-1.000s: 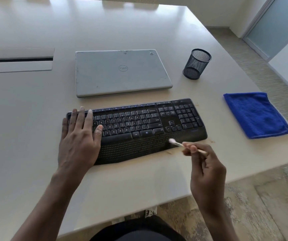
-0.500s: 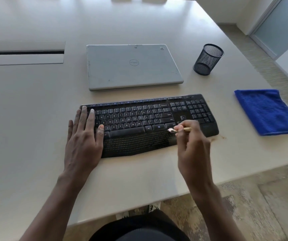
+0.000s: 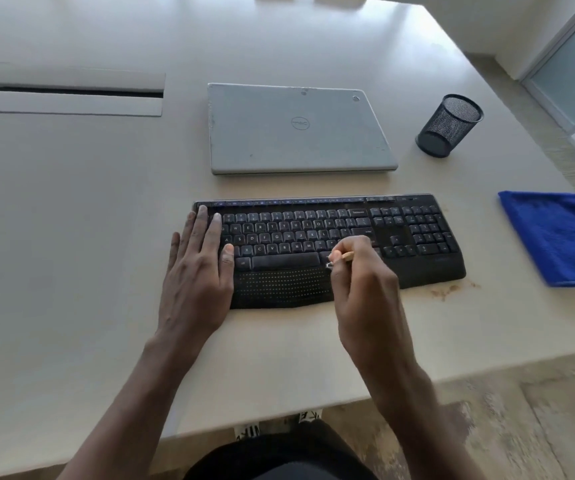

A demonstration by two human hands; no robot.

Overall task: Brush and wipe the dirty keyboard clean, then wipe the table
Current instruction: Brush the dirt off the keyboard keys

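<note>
Keyboard [image 3: 296, 233]: black, on the table [image 3: 71, 220] near its front edge; long axis runs left to right, about level with that edge; dotted palm rest toward the person, function row away; number pad at the right end.

Brush [image 3: 344, 257]: small, pale wooden handle; lies nearly level, bristle end pointing left and a little down; tip sits at the bottom key row just right of the space bar, at the seam with the palm rest; bristles too blurred to tell whether they touch.

Writing: key legends read upright from the person's side, the Q W E R T Y row legible; laptop [image 3: 279, 140], grey, lid shut, carries a round Dell logo turned upside down from here; small print on the keyboard's lower right too fine to read.

Left hand [image 3: 196, 271]: flat, palm down on the keyboard's left end; fingers straight and close together, tips reaching the top rows; thumb on the lower-left keys; little finger off the edge, over the table.

Right hand [image 3: 365, 282]: fingers curled together, pinching the brush handle; hovers over the palm rest, right of centre.

Cloth [image 3: 556, 237]: blue, folded, flat on the table, right of the keyboard and apart from it; brownish stain [image 3: 447, 291] just off the keyboard's front right corner; black mesh cup [image 3: 449, 126] right of the laptop.
</note>
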